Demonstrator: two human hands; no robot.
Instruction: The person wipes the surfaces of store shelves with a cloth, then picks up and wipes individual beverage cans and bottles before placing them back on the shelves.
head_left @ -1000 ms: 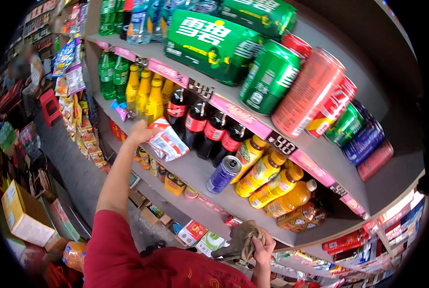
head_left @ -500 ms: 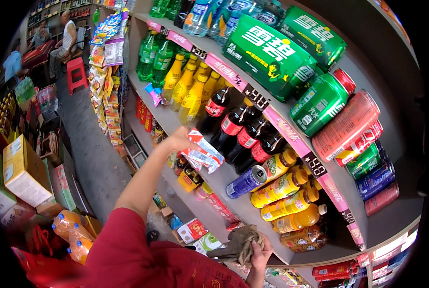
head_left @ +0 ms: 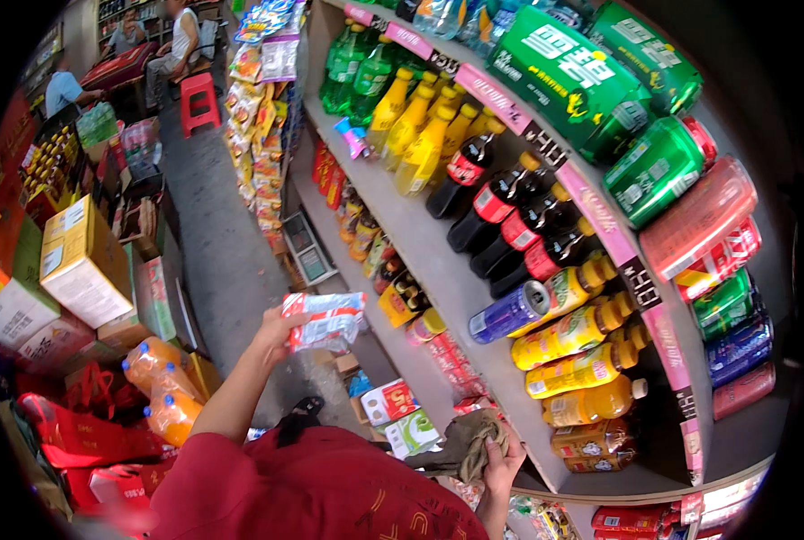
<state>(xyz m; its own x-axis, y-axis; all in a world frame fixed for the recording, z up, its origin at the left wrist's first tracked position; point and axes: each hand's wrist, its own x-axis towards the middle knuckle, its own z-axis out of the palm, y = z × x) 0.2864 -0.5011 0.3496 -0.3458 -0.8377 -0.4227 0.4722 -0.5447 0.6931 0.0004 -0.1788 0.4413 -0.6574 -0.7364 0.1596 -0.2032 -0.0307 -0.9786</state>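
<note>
My left hand grips one end of a flat red, white and pale blue packet, held out over the aisle left of the shelves. In my right hand is a bunched brown-grey cloth, pinched near the front of the shelf. On the shelf board, a blue can lies tilted beside yellow drink bottles. Dark cola bottles and yellow soda bottles stand farther back. A small pink and blue wrapper lies near the green bottles.
Green multipacks and cans fill the upper shelf at right. Hanging snack bags edge the shelving. Cartons and orange drink bottles stand at left. A red stool and several seated people are at the far left.
My left hand has drawn back from the shelf with the packet, to the left and lower over the aisle. My right hand still holds the cloth. The view has shifted left.
</note>
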